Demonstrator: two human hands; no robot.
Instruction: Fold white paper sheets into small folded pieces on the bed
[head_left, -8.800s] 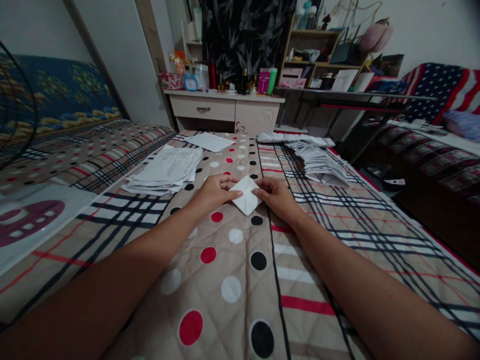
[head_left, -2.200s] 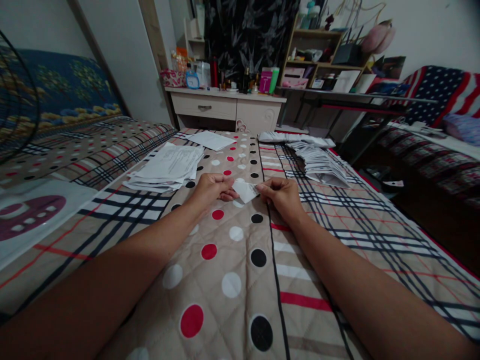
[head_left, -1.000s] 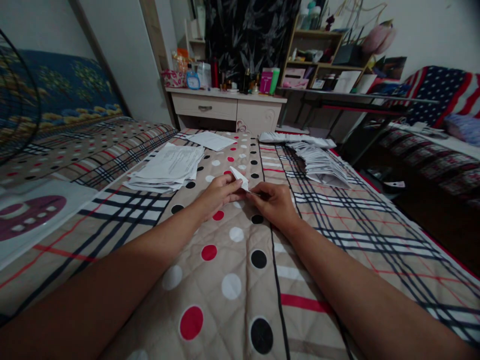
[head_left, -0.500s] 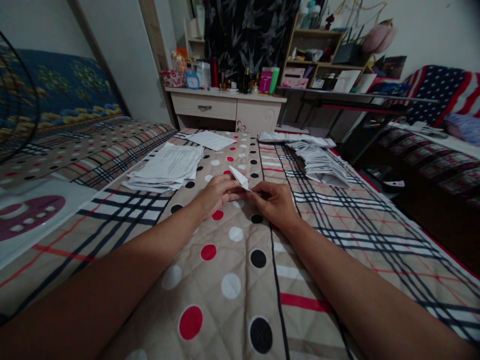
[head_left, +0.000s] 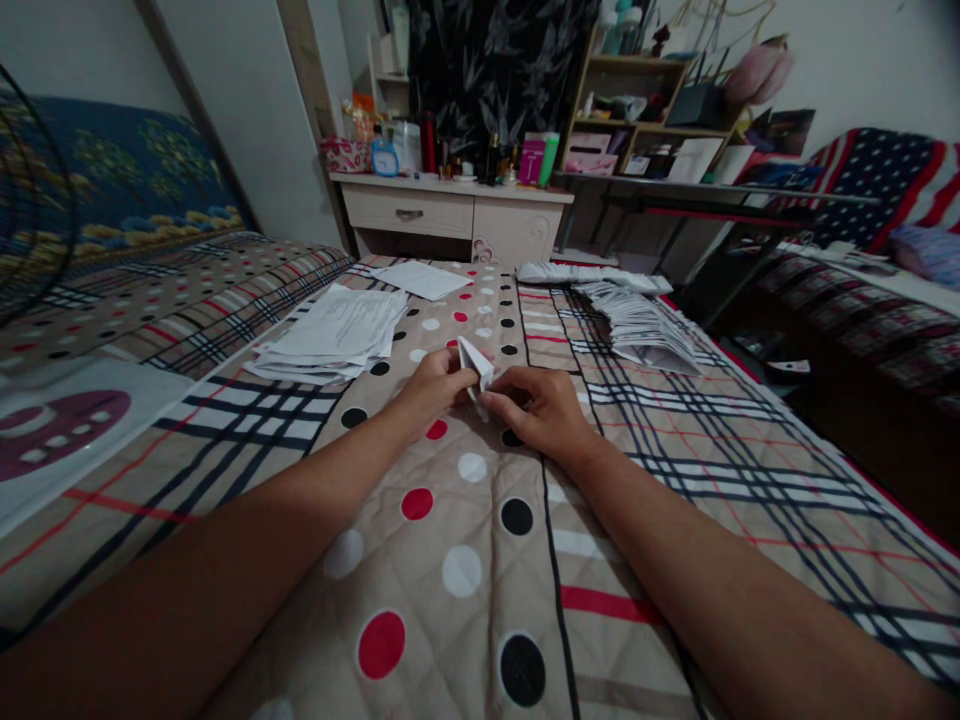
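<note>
Just above the bed, a small piece of folded white paper (head_left: 474,362) is held between both hands, its pointed end upward. My left hand (head_left: 436,385) grips it from the left, with the thumb against its near side. My right hand (head_left: 534,402) pinches its lower right part between thumb and fingers. Some fingertips are hidden behind the paper. Beyond the left hand lies a stack of printed sheets (head_left: 337,328). Past the right hand is a row of folded paper pieces (head_left: 637,325) packed close together.
The quilted bedspread (head_left: 450,530) has dots and plaid stripes. A white sheet (head_left: 424,280) lies at the far side, and another bundle of folded paper (head_left: 592,277) is at the far right. A plastic bag (head_left: 67,420) sits at left. A white dresser (head_left: 435,215) stands beyond the bed.
The folded paper has turned more upright and its folds have spread apart. My left thumb has come onto its near side; my right hand has shifted slightly left.
</note>
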